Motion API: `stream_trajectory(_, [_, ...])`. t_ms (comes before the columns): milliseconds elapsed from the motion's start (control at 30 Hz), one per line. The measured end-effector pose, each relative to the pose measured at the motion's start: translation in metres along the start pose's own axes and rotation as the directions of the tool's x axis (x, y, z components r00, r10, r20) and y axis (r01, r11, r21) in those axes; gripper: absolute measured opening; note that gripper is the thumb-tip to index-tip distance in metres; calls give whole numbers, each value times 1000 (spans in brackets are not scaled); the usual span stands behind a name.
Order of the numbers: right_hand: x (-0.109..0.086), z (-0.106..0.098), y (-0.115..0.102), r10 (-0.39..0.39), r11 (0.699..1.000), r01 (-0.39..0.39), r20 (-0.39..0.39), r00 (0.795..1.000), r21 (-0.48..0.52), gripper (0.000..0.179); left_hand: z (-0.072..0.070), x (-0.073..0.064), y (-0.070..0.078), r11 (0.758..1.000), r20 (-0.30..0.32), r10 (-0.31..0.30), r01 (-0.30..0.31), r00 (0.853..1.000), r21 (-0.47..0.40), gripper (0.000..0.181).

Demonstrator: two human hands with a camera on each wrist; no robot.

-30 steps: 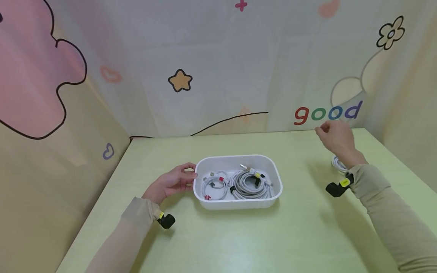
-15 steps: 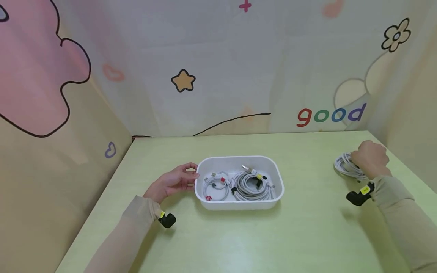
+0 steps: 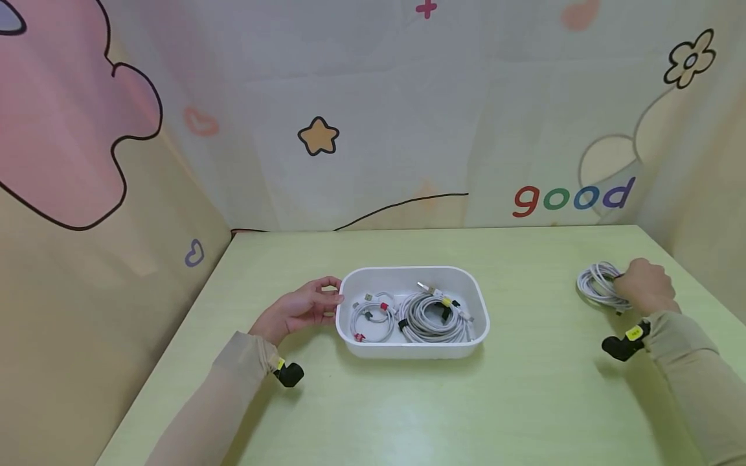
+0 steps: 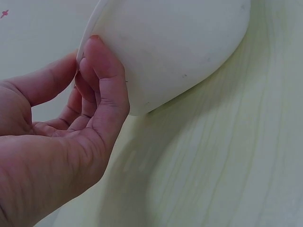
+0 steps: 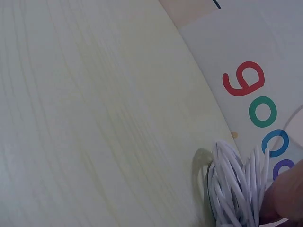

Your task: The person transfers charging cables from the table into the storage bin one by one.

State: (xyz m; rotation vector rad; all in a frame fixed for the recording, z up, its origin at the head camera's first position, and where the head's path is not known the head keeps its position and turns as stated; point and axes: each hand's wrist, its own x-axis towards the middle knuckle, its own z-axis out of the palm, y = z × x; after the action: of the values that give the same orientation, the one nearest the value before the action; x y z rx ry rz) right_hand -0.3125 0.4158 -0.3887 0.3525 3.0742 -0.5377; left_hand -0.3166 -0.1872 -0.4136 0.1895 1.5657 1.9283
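Note:
A white plastic tray (image 3: 412, 350) stands mid-table, holding coiled cables. My left hand (image 3: 300, 309) grips its left end; in the left wrist view, bent fingers (image 4: 111, 104) lie against the outer wall at the rim. Inside the tray, a small white cable coil (image 3: 373, 333) with red ties is on the left, and a larger grey-white coil (image 3: 431, 330) with black ties on the right. At the table's right, my right hand (image 3: 645, 286) holds the near side of another white coiled cable (image 3: 600, 285). Its strands (image 5: 232, 189) show in the right wrist view; most fingers are hidden.
The pale green table (image 3: 402, 414) meets a printed cloth backdrop (image 3: 384, 149) at its far edge. Cloth also hangs along the left and right sides. A small black camera (image 3: 625, 343) is strapped to the right wrist, another (image 3: 288, 373) to the left.
From above the table, my right hand has moved right and down onto the white coiled cable and taken hold of it. My left hand stays on the tray. The view has shifted slightly.

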Motion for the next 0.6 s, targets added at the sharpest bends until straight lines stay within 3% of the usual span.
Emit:
stream_trajectory(233, [-1,1,5,-7,1000,8,-50,999,28,20,-1,0,0,1000,20,8,-8,1000,-6,17])
stream_trajectory(433, [-2,-3,2,-13,996,21,-86,996,91,39,-1,0,0,1000,0,5,-5,1000,4,18])
stream_trajectory(600, [-6,-5,0,6,984,6,-69,998,178,48,1,0,0,1000,-18,0,0,1000,10,19])
